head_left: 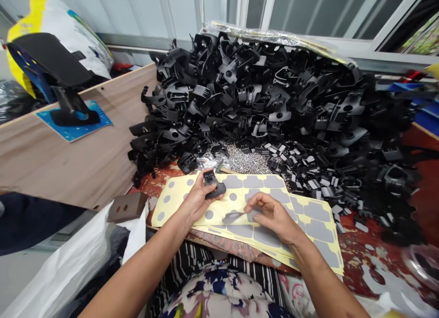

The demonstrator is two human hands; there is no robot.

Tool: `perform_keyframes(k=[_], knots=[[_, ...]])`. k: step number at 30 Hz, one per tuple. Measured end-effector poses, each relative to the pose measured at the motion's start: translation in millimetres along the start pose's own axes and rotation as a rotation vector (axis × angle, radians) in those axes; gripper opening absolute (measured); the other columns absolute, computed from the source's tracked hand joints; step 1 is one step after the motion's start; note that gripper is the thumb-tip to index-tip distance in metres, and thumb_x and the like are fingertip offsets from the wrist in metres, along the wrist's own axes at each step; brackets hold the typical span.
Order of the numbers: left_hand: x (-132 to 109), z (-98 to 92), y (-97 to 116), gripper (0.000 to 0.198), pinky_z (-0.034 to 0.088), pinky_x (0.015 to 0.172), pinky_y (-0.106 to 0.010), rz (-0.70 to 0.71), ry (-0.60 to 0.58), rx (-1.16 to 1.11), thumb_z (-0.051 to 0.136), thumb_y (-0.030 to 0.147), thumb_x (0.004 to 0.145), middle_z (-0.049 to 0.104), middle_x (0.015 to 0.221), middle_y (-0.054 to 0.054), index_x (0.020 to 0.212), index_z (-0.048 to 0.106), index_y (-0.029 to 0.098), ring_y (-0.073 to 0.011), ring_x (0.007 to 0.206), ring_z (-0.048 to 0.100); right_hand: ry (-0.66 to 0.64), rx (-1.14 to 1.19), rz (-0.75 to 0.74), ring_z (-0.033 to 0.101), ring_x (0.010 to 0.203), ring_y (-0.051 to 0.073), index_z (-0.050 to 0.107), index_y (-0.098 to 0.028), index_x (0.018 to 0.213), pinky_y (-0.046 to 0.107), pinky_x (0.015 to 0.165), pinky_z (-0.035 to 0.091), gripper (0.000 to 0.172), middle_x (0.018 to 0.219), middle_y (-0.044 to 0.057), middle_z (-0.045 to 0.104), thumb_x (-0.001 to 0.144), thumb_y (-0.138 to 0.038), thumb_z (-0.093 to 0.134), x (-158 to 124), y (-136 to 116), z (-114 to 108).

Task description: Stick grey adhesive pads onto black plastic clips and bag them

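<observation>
My left hand [198,197] grips a black plastic bracket [215,186], its broad end turned up to me. To the right, fingers and thumb of my right hand [270,214] pinch a thin grey sticker [233,216] by one end; it hangs slightly blurred, apart from the bracket. Beneath both hands lies a stack of yellow backing sheets [180,200]. Grey round and larger grey cut-out stickers cover the sheets, and some spots are bare yellow.
A tall heap of black plastic parts [240,94] fills the table's far side. Before it lie small shiny metal pieces [247,158] and small black clips [298,167]. A phone holder [73,110] stands on the wooden board at left, near a brown block [126,207].
</observation>
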State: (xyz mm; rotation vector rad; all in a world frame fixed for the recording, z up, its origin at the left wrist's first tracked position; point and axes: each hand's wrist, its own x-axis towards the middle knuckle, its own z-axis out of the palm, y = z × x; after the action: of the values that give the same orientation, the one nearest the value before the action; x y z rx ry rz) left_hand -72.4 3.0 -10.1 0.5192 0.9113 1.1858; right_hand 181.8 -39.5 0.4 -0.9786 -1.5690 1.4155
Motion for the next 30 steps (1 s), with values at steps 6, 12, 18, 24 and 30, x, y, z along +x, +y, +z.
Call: perform_keyframes(k=[6,12,18,24,30], knots=[[-34,20.1,-1,0.04,0.062,0.072,-0.035,-0.155,-0.171,-0.17,0.077,0.04,0.089,0.066,0.108,-0.006,0.124,0.063,0.026,-0.0141,0.073,0.061,0.451,-0.142,-0.122,0.066,0.087,0.02,0.066,-0.025,0.101,0.036,0.085,0.054,0.021,0.089,0.002,0.068,0.084,-0.028,0.077,5,4,31],[-42,28.6,-11,0.034,0.062,0.081,-0.044,-0.187,-0.254,-0.219,0.069,0.044,0.094,0.068,0.115,-0.01,0.121,0.064,0.025,-0.0228,0.087,0.068,0.477,-0.21,-0.134,0.065,0.089,0.021,0.066,-0.025,0.097,0.036,0.084,0.053,0.011,0.09,0.002,0.067,0.088,-0.027,0.072,9,10,47],[-41,26.0,-12,0.035,0.062,0.082,-0.046,-0.204,-0.265,-0.253,0.069,0.046,0.093,0.066,0.104,-0.007,0.121,0.064,0.025,-0.0183,0.078,0.064,0.467,-0.25,-0.141,0.064,0.09,0.021,0.066,-0.025,0.098,0.036,0.084,0.053,0.008,0.092,0.003,0.067,0.091,-0.028,0.07,10,20,49],[-41,26.3,-11,0.031,0.063,0.074,-0.042,-0.214,-0.267,-0.256,0.065,0.043,0.096,0.064,0.101,-0.007,0.121,0.064,0.025,-0.0173,0.077,0.061,0.461,-0.252,-0.14,0.063,0.09,0.021,0.066,-0.026,0.097,0.036,0.085,0.052,0.007,0.093,0.002,0.067,0.091,-0.027,0.07,12,21,50],[-39,24.4,-13,0.034,0.063,0.075,-0.042,-0.216,-0.264,-0.25,0.066,0.045,0.096,0.063,0.101,-0.007,0.122,0.065,0.024,-0.0176,0.077,0.061,0.455,-0.288,-0.148,0.064,0.089,0.021,0.067,-0.026,0.097,0.037,0.084,0.053,0.006,0.092,0.002,0.067,0.091,-0.027,0.069,13,21,51]])
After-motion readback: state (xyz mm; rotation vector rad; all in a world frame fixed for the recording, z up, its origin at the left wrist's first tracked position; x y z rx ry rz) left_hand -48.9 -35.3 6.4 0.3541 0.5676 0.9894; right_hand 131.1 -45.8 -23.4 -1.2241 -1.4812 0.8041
